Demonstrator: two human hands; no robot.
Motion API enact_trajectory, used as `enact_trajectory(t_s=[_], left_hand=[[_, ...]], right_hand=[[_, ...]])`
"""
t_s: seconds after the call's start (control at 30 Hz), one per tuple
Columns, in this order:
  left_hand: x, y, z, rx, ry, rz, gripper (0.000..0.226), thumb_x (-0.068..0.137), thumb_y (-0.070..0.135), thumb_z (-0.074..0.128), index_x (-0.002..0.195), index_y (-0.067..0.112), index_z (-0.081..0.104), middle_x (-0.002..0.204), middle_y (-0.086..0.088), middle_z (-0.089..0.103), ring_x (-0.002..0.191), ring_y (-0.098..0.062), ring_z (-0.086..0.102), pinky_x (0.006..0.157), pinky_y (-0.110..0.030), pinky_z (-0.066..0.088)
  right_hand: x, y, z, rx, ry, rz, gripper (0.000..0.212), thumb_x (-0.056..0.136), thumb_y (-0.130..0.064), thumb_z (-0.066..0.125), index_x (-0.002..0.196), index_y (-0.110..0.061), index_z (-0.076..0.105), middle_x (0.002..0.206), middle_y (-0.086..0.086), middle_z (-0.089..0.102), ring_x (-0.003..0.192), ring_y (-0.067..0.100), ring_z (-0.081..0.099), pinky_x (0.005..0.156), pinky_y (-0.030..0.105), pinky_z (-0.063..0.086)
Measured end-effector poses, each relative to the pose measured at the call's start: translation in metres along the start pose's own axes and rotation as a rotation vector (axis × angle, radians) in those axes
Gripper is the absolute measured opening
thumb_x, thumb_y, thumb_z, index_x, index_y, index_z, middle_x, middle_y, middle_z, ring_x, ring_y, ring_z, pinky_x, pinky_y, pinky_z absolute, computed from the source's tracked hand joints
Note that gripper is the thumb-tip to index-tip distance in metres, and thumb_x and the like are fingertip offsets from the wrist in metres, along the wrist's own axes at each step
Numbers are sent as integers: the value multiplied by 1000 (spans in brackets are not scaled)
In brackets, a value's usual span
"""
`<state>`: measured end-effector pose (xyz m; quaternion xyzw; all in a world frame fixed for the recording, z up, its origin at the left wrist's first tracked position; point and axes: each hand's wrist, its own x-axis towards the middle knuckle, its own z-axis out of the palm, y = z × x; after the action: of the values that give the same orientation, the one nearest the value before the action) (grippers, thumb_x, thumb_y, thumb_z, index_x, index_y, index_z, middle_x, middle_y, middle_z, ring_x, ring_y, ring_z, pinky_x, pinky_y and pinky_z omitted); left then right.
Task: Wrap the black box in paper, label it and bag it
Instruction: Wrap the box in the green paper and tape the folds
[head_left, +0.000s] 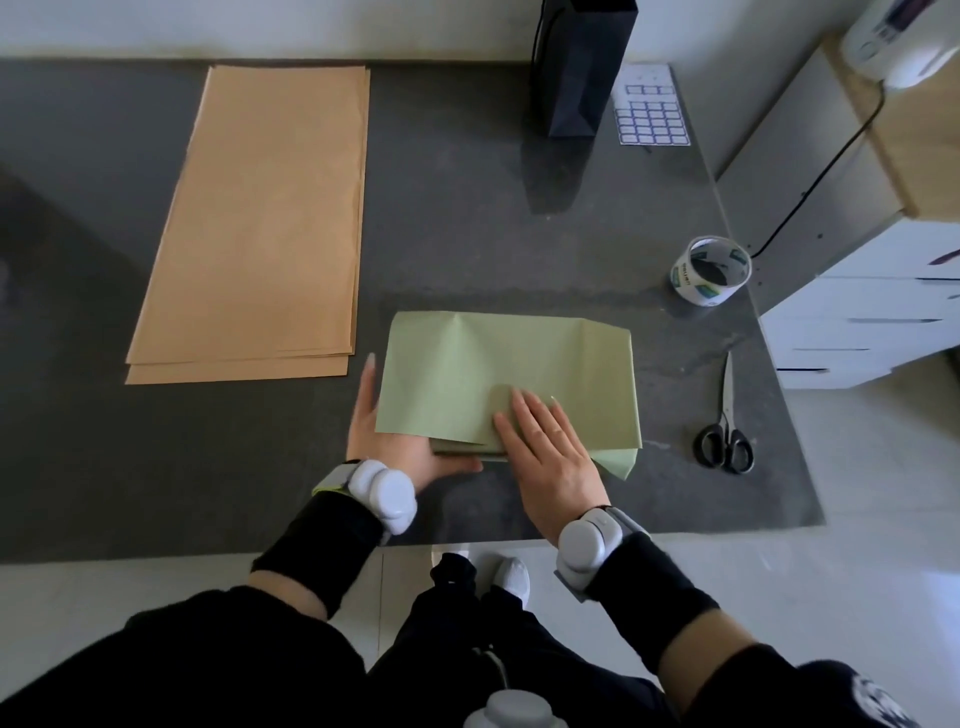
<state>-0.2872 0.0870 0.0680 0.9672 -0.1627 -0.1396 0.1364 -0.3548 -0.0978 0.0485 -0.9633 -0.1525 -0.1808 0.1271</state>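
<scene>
On table (467, 234), green paper (498, 364) over box (467, 452), bag (576, 67) upright

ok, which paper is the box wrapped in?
The green paper, under the right hand; the tan sheets lie flat and untouched to its left.

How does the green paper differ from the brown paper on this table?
The green paper is folded over the box and creased; the brown paper lies flat. The right hand presses the green paper; no hand touches the brown paper, which is a stack. Both lie on the grey table.
</scene>
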Motion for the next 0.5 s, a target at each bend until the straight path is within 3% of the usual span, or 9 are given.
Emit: enact_trajectory(t_s=[0.07, 0.13, 0.2, 0.3, 0.4, 0.5], left_hand=[[-8, -24, -12, 47, 84, -54, 129, 46, 80, 68, 149, 18, 19, 153, -6, 29, 143, -23, 19, 116, -43, 0], [-17, -40, -26, -222, 69, -161, 127, 50, 63, 81, 149, 13, 19, 151, -8, 29, 141, -24, 25, 116, -42, 15], [-27, -50, -32, -608, 17, -294, 105, 62, 31, 87, 146, 12, 28, 142, -8, 42, 130, -20, 41, 112, -34, 27], [-35, -47, -36, -1151, -34, -427, 60, 80, -5, 66, 135, 6, 46, 122, -10, 59, 107, -15, 59, 97, -26, 46], [-28, -31, -37, -1398, -88, -591, 22, 93, 17, 54, 110, 7, 64, 101, -9, 71, 93, -22, 66, 85, -31, 52], [-19, -23, -34, -1369, -48, -656, 26, 92, 33, 57, 98, 9, 66, 89, -7, 70, 82, -21, 66, 78, -33, 54]], right_hand=[[-2, 1, 2, -4, 29, -3, 42, 81, 6, 47, 120, -2, 62, 131, 22, 54, 123, 36, 51, 105, 48, 36], [-3, 2, 2, 0, 47, 0, 42, 80, 6, 49, 120, -2, 62, 131, 21, 54, 123, 36, 51, 106, 48, 37], [-3, 2, 3, 1, 67, -2, 42, 79, 7, 55, 119, -2, 63, 130, 21, 55, 122, 35, 52, 105, 47, 37], [-2, 2, 3, -5, 82, -6, 43, 76, 6, 62, 118, -3, 64, 130, 20, 56, 121, 34, 53, 104, 46, 38], [-3, 3, 3, -13, 86, -12, 42, 77, 5, 63, 118, -4, 64, 130, 19, 56, 121, 33, 53, 104, 45, 39], [-2, 2, 2, -20, 98, -12, 40, 80, 6, 58, 118, -5, 65, 130, 18, 56, 121, 32, 54, 104, 44, 39]])
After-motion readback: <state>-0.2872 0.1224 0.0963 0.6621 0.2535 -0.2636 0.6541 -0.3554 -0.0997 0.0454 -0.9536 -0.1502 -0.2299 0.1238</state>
